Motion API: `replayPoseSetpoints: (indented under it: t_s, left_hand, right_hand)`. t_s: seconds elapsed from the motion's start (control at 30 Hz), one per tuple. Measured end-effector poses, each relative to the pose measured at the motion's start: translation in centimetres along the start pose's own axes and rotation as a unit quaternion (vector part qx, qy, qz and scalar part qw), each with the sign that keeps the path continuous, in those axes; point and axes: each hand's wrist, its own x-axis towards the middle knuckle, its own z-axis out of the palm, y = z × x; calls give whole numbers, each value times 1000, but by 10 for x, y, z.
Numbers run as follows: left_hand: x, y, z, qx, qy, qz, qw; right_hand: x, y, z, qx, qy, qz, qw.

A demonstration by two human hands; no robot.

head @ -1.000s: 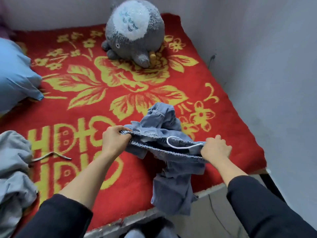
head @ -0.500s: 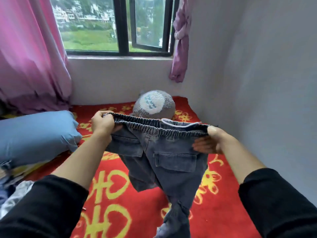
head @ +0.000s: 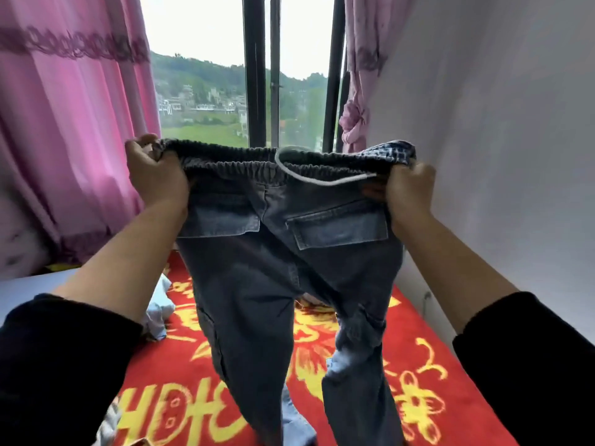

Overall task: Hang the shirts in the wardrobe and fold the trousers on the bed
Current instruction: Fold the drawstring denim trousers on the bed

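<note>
trousers [head: 283,259], waistband gripped between left hand [head: 157,178], right hand [head: 407,191]

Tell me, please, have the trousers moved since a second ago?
Yes, the trousers went up: they lay bunched on the bedspread; now the left hand and right hand hold the waistband before the window, legs hanging.

Bed [head: 457,346] with red-and-yellow floral cover [head: 180,365], pale blue cloth [head: 159,313] crumpled at left
</note>
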Motion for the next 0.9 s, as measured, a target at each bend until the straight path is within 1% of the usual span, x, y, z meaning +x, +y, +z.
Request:
replayPoseSetpoints:
  t_s: [0.07, 0.13, 0.2, 0.27, 0.33, 0.4, 0.47, 0.53, 0.6, 0.63, 0.67, 0.7, 0.73, 0.77, 0.8, 0.83, 0.9]
  left_hand:
    - [-5, -5, -5, 22, 2, -3, 1000]
    - [-9, -11, -7, 20, -2, -8, 1000]
    - [-11, -9, -6, -25, 1, -3, 1000]
    - [-4, 2, -3, -82, 14, 8, 997]
    - [11, 15, 2, -116, 30, 24, 992]
    - [28, 25, 8, -123, 32, 34, 991]
    - [42, 26, 16, -66, -11, 17, 998]
    - [51, 15, 23, 32, -79, -24, 996]
    - [57, -2, 30, 170, -118, -58, 977]
    - [62, -9, 34, 213, -138, -83, 964]
    - [68, -16, 40, 202, -171, -131, 955]
    - [74, -22, 45, 163, -217, -187, 944]
    - [80, -26, 50, 127, -251, -235, 931]
    - [86, -31, 55, 113, -278, -263, 917]
    - [92, -35, 61, 111, -288, -273, 911]
    - [101, -38, 69, 103, -283, -268, 915]
    - [116, -33, 82, 85, -259, -245, 931]
  right_hand:
    - [-8, 4, 1, 69, -21, 73, 995]
    - [-13, 9, 0, 103, -7, 84, 991]
    - [-13, 10, -1, 103, 15, 46, 994]
    - [-5, 4, 0, 51, 33, -27, 998]
    - [7, -12, 6, 2, 41, -100, 994]
    - [22, -30, 14, 22, 20, -115, 993]
    - [37, -40, 23, 27, -11, -69, 997]
    - [49, -32, 30, -42, -47, 20, 998]
    - [60, -12, 36, -109, -88, 123, 983]
    - [66, -1, 39, -117, -107, 170, 972]
    - [74, 10, 44, -104, -120, 209, 965]
    - [84, 19, 50, -82, -120, 236, 961]
    - [95, 27, 55, -65, -118, 248, 959]
    - [109, 34, 63, -63, -118, 245, 960]
    - [121, 40, 73, -74, -123, 232, 962]
    - [130, 40, 84, -86, -123, 213, 965]
    - [145, 34, 105, -74, -112, 166, 977]
